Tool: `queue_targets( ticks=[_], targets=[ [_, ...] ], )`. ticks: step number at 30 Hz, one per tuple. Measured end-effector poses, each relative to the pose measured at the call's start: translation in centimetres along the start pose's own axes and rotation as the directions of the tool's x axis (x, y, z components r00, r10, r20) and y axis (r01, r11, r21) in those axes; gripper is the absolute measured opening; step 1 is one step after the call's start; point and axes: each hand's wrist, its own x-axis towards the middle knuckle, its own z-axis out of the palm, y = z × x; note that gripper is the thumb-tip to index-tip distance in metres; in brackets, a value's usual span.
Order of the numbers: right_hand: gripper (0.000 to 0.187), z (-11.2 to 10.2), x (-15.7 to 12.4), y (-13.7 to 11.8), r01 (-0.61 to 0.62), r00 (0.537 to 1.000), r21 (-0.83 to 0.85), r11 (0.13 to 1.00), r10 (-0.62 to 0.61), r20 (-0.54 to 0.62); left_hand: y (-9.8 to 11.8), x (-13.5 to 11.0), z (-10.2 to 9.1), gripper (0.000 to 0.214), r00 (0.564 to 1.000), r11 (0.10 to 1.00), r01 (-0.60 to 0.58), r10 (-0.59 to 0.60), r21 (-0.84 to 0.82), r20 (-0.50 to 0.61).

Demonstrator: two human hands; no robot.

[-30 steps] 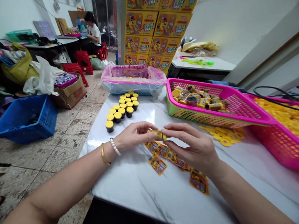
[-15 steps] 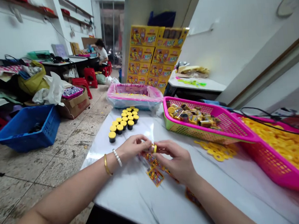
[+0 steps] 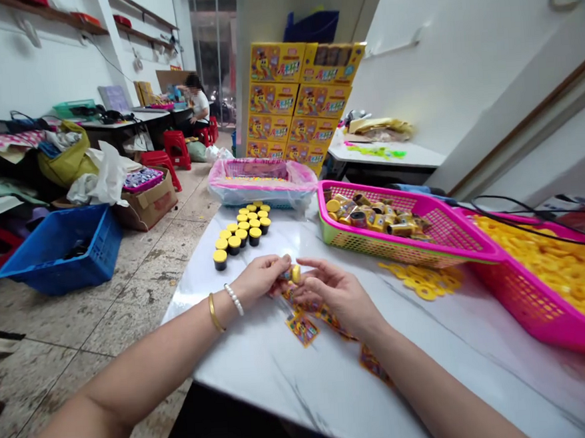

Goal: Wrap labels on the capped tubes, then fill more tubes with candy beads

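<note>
My left hand [image 3: 266, 275] is closed on a small cup with a yellow lid [image 3: 296, 273], its lid turned toward the right. Most of the cup's body is hidden by the fingers. Just to the right, my right hand [image 3: 345, 297] has its thumb and index finger apart, the fingertips close to the lid and holding nothing I can see. Below both hands, colourful printed square packets [image 3: 303, 329] lie on the white table [image 3: 263, 374]. Beyond my left hand stand several dark cups with yellow lids [image 3: 233, 243], upright in staggered rows.
A pink basket [image 3: 454, 241] of wrapped brown-and-gold cups stands right of centre, with yellow ring-shaped pieces [image 3: 424, 283] before it. Another pink basket [image 3: 539, 308] holds yellow pieces. Behind are a plastic-lined basket [image 3: 265, 191] and stacked yellow boxes [image 3: 277, 100]. A person [image 3: 198, 105] sits far back.
My right hand's fingers have come off the lidded cup and spread apart. The cup stays in my left hand, which has shifted slightly up and left in the view.
</note>
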Motion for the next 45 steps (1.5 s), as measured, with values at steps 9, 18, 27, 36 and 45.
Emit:
queue_targets(
  ticks=[9,18,27,36,45],
  targets=[
    [0.022,-0.5,-0.3,0.8,0.218,0.961,-0.04,0.975,-0.221,-0.164,0.6,-0.5,-0.1,0.059,0.97,0.969,0.136,-0.088,-0.205,0.228],
    [0.014,0.1,-0.9,0.5,0.354,0.917,-0.29,0.889,-0.391,-0.077,0.4,-0.5,0.1,0.054,0.95,0.938,0.28,-0.239,-0.206,0.202],
    [0.015,0.4,-1.3,1.0,0.55,0.8,-0.501,0.669,-0.593,0.087,0.9,-1.3,0.6,0.057,0.961,0.959,0.261,-0.247,-0.109,0.126],
    [0.008,0.3,-1.0,1.6,0.608,0.711,-0.592,0.529,-0.694,0.11,0.4,-1.3,0.0,0.058,0.958,0.968,0.239,-0.221,-0.081,0.181],
    [0.005,0.1,-0.7,1.4,0.571,0.752,-0.516,0.639,-0.659,0.016,-0.2,-0.1,-0.4,0.051,0.948,0.941,0.272,-0.226,-0.203,0.226]
  ],
)
